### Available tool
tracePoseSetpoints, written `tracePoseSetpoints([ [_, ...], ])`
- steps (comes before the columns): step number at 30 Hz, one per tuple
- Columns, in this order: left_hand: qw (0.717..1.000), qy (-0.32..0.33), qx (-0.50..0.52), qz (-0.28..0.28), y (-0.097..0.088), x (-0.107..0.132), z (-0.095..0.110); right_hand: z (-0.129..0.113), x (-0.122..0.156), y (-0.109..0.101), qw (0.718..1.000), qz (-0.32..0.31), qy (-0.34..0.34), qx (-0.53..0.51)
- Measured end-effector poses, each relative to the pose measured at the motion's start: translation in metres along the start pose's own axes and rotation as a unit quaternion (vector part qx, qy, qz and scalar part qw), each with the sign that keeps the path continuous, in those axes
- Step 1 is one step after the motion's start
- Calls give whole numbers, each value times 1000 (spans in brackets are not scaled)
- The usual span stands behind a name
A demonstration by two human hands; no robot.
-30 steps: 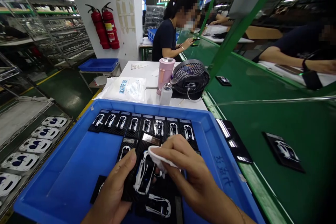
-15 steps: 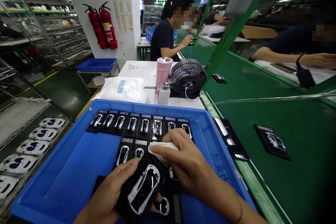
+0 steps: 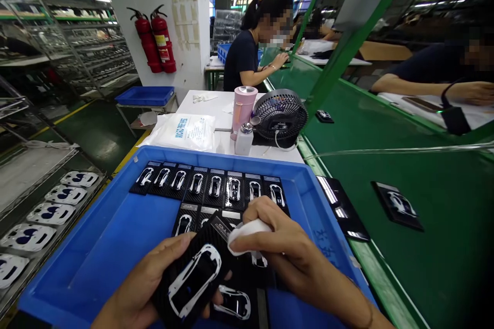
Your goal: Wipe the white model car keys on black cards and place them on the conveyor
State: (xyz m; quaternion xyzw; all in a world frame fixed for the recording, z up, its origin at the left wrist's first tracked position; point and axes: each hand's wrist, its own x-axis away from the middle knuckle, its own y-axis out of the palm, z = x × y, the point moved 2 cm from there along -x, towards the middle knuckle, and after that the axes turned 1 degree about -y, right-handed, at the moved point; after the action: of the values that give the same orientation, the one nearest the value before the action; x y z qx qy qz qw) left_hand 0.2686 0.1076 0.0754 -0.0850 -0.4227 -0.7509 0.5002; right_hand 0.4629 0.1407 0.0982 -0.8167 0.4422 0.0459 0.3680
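Observation:
My left hand (image 3: 150, 282) grips a black carbon-pattern plate with a white car outline (image 3: 191, 280), tilted over the blue tray (image 3: 100, 247). My right hand (image 3: 281, 247) pinches a small white cloth (image 3: 247, 230) and presses it on the plate's upper corner. In the tray lies a back row of several identical plates (image 3: 216, 185), a shorter second row (image 3: 189, 221), and one more plate (image 3: 233, 303) under my hands.
Behind the tray stand a pink cup (image 3: 243, 105), a small bottle (image 3: 244, 139), a black fan (image 3: 280, 113) and a bag of wipes (image 3: 185, 131). A green conveyor (image 3: 424, 175) on the right carries plates (image 3: 397, 204). White parts (image 3: 50, 213) lie on a left rack. Other people work beyond.
The plate in my left hand has tilted and dropped lower left. My right hand with the cloth has slid from the car outline up to the plate's top corner.

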Motion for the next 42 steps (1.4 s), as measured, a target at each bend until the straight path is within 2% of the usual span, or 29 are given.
tracePoseSetpoints([
  [4, 1000, -13, -9, 4, 6, 3, 2, 2, -4, 5, 998, 56, -15, 34],
  [7, 999, -14, 21, 48, 4, 3, 4, 3, -2, 3, 999, 25, -5, 33],
  [9, 995, 12, 67, 73, 0, 0, 6, 4, 2, -3, 999, 30, 10, 36],
  [13, 978, 87, 167, 94, -3, -10, 13, 7, 5, -14, 990, 135, 31, 38],
  [15, 968, 104, 211, 87, -2, -13, 15, 6, 4, -11, 988, 151, 32, 21],
  [19, 958, 89, 265, 68, 3, -17, 15, 0, 1, 1, 990, 141, 20, -7],
  [28, 946, 88, 277, 140, 9, -21, 9, -6, 3, 13, 994, 105, -2, 5],
  [42, 957, 109, 257, 79, 6, -24, -1, -9, 2, 18, 996, 92, 2, -6],
])
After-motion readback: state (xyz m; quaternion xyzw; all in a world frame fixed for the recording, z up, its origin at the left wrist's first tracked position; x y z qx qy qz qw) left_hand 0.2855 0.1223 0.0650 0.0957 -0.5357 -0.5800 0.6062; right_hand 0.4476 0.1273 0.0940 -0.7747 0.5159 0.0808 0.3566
